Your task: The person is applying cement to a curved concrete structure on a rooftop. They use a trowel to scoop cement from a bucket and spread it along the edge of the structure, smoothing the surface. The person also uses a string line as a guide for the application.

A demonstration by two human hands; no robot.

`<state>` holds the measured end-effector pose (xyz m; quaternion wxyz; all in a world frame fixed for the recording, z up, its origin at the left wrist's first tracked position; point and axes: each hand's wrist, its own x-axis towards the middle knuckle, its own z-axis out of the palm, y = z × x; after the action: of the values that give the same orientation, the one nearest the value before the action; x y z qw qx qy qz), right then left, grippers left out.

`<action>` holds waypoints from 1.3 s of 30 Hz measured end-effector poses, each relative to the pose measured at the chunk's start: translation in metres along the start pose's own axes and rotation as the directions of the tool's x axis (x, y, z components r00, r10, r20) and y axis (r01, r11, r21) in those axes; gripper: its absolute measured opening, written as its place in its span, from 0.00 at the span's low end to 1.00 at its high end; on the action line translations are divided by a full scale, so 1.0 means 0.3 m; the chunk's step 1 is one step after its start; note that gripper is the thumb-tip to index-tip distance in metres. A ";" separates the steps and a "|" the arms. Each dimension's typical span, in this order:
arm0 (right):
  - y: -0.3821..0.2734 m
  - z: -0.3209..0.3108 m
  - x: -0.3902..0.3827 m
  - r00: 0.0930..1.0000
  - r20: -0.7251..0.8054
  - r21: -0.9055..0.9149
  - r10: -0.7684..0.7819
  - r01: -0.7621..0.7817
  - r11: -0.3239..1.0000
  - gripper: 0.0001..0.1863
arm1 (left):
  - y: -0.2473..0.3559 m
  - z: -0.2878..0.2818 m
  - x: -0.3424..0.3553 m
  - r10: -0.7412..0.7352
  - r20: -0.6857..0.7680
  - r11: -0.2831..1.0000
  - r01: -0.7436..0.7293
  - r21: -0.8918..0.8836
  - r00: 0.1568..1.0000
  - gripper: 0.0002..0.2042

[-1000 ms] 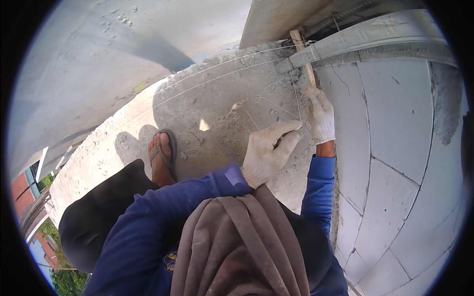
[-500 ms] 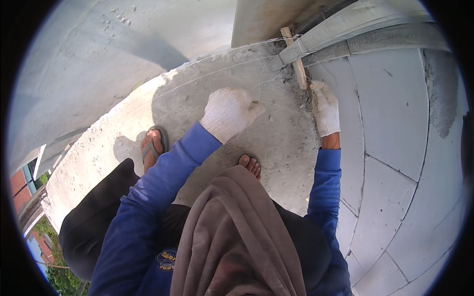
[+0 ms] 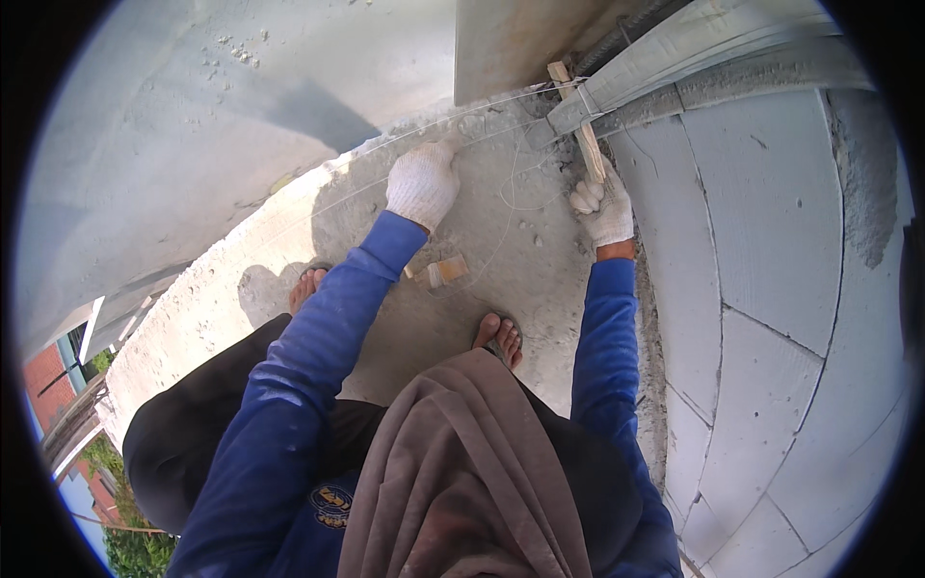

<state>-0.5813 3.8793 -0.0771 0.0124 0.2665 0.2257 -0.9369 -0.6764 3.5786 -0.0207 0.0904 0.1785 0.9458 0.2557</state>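
Both my hands wear white knitted gloves. My left hand (image 3: 422, 185) is closed over the concrete ledge, with a thin string (image 3: 496, 134) running from its fingertips toward a wooden stick (image 3: 586, 144). My right hand (image 3: 609, 210) has its fingers curled around the lower end of that stick. The stick lies across the end of a pale beam (image 3: 665, 72), with string tied round it there. Below my left hand, a small wood piece wound with string (image 3: 445, 271) lies on the concrete; a loose loop of string curves up from it.
Grey block wall (image 3: 761, 222) rises along the right. A smooth pale concrete surface (image 3: 193, 125) borders the ledge (image 3: 385, 318) on the left. My sandalled feet (image 3: 498, 337) stand on the ledge. Greenery and a reddish structure (image 3: 48, 371) show beyond its left end.
My left hand has moved farther away and to the left, uncovering the string-wound wood piece. My right hand has shifted slightly left, its fingers now curled at the stick's lower end. The string between them hangs looser.
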 end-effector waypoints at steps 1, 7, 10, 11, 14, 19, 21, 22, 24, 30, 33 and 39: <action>0.001 -0.006 0.008 1.000 0.010 -0.043 -0.007 0.007 0.999 0.09 | 0.000 0.001 0.008 0.018 -0.027 1.000 -0.018 -0.005 0.999 0.15; 0.060 0.008 0.029 0.982 -0.123 -0.213 -0.141 0.113 0.971 0.12 | 0.033 -0.001 0.041 0.027 -0.107 0.999 -0.029 -0.022 0.994 0.10; 0.130 0.024 0.030 0.973 -0.183 -0.258 -0.139 0.089 0.962 0.10 | 0.020 0.021 0.048 0.020 -0.148 0.999 -0.027 -0.046 0.989 0.10; 0.181 0.048 0.020 0.965 -0.213 -0.291 -0.150 0.084 0.953 0.10 | 0.011 0.028 0.044 0.011 -0.147 0.999 -0.019 -0.051 0.989 0.10; 0.262 0.109 -0.019 0.945 -0.227 -0.406 -0.236 0.128 0.905 0.09 | 0.004 0.035 0.047 0.012 -0.138 0.998 -0.021 -0.064 0.990 0.11; 0.260 0.154 -0.047 0.805 -0.067 -0.935 -0.590 0.155 0.318 0.10 | 0.021 0.049 0.059 0.009 -0.119 0.997 -0.018 -0.074 0.993 0.11; 0.232 0.222 -0.080 0.771 0.073 -0.991 -0.633 0.125 0.039 0.10 | 0.014 0.061 0.052 0.005 -0.135 0.996 -0.017 -0.084 0.991 0.11; 0.218 0.251 -0.101 0.759 0.135 -0.991 -0.636 0.109 -0.080 0.10 | 0.013 0.067 0.053 -0.003 -0.132 0.996 -0.008 -0.085 0.991 0.11; 0.220 0.238 -0.103 0.725 0.198 -0.977 -0.660 0.088 -0.196 0.10 | 0.018 0.069 0.061 -0.018 -0.127 0.996 0.007 -0.084 0.992 0.11; 0.197 0.252 -0.113 0.745 0.220 -0.944 -0.630 0.001 -0.329 0.10 | 0.027 0.052 0.082 -0.010 -0.102 0.998 0.003 -0.069 0.995 0.11; 0.194 0.257 -0.110 0.747 0.244 -0.934 -0.618 0.009 -0.358 0.10 | 0.038 0.044 0.075 0.009 -0.097 0.999 -0.014 -0.052 0.995 0.11; 0.169 0.240 -0.105 0.772 0.307 -0.917 -0.557 0.083 -0.390 0.11 | 0.011 0.088 0.076 0.050 -0.145 0.998 -0.054 -0.026 0.988 0.12</action>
<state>-0.5824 3.7997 -0.0280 -0.1032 0.2066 0.9302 -0.2851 -0.6894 3.6020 -0.0434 0.0179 0.1830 0.9409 0.2843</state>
